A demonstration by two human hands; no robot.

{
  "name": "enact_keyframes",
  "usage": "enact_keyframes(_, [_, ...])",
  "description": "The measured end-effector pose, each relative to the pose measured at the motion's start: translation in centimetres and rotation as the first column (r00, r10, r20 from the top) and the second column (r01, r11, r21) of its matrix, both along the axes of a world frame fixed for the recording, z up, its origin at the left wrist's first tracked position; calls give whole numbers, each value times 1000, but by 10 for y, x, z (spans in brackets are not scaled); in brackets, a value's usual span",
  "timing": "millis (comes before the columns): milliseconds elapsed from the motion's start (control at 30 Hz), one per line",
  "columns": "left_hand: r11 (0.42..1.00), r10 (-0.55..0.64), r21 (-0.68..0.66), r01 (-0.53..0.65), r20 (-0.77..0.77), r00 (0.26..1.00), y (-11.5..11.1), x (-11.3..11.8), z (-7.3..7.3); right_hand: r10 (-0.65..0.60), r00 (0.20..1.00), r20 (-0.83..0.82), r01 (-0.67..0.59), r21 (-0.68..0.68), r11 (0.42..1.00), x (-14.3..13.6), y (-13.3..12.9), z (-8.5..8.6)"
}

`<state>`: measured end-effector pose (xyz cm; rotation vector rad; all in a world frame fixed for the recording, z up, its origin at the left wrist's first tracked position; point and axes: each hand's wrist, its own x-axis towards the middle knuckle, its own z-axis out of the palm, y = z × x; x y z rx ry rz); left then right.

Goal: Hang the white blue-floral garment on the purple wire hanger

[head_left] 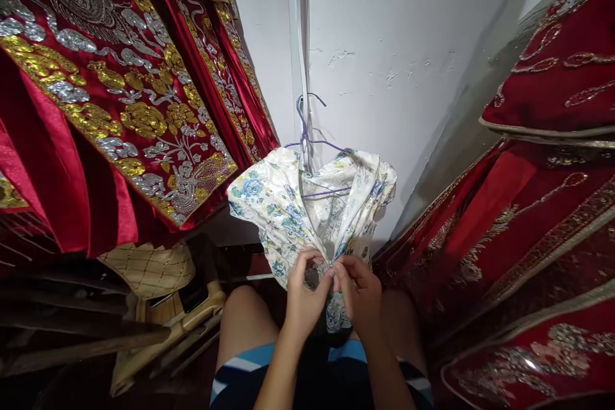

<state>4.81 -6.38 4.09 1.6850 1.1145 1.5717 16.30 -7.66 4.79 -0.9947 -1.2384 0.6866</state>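
Note:
A white floral shirt [288, 214] with blue and yellow flowers hangs on a purple wire hanger [303, 136] in front of me. Its collar is spread and the front parts in a V above my hands. My left hand [307, 288] pinches the front edge of the shirt at the bottom of that V. Close beside it, my right hand [355, 285] pinches the opposite edge, and the fingertips of both hands nearly meet. Any fastener between the fingers is too small to make out. The shirt's lower part hangs between my forearms, partly hidden.
Red cloth embroidered in gold and silver [144, 122] hangs at the left. More red beaded cloth [509, 218] fills the right side. A white strap [303, 25] runs down the pale wall [408, 25] to the hanger. Bamboo furniture [177, 330] stands at lower left.

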Motion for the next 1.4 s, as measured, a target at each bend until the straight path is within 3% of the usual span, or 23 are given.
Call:
enact_keyframes(133, [998,-42,-36,44,35,998,0,6,2,60,974,219,-67,27,997,5,20,24])
enact_keyframes(233, [1000,-26,-16,26,-27,999,1,2,6,108,924,366,-133,45,990,11,52,55])
enact_keyframes(333, [999,-43,-36,40,-93,995,0,-2,8,172,898,405,-225,87,970,16,90,92])
enact_keyframes(500, [991,-111,-91,97,-170,979,-5,0,10,-12,877,480,-187,366,911,17,145,147])
enact_keyframes(633, [979,-180,-145,145,-262,948,-11,-3,8,-107,878,467,-135,456,880,16,159,171])
enact_keyframes(733, [958,-246,-209,194,-262,933,-14,-10,9,-96,903,418,-123,468,875,16,145,173])
enact_keyframes(833, [947,-286,-207,247,-187,940,-7,-21,27,-31,920,392,-154,431,889,16,125,164])
enact_keyframes(900, [971,-227,-111,213,-140,964,6,-29,53,-13,926,378,-158,418,894,15,117,157])
enact_keyframes(967, [992,-105,52,112,-116,988,26,-35,89,-21,928,372,-150,424,893,14,113,153])
enact_keyframes(1067, [948,35,317,2,-113,993,63,-37,143,-49,928,370,-131,445,886,13,113,151])
enact_keyframes(1167, [906,58,417,68,-281,958,92,-31,178,-59,931,360,-122,459,880,14,114,153])
enact_keyframes(1267, [899,88,431,78,-354,931,103,-26,188,-47,931,363,-141,474,869,17,115,153])
enact_keyframes(1400, [912,87,408,27,-257,962,103,-24,182,-74,873,482,-196,487,851,19,122,148])
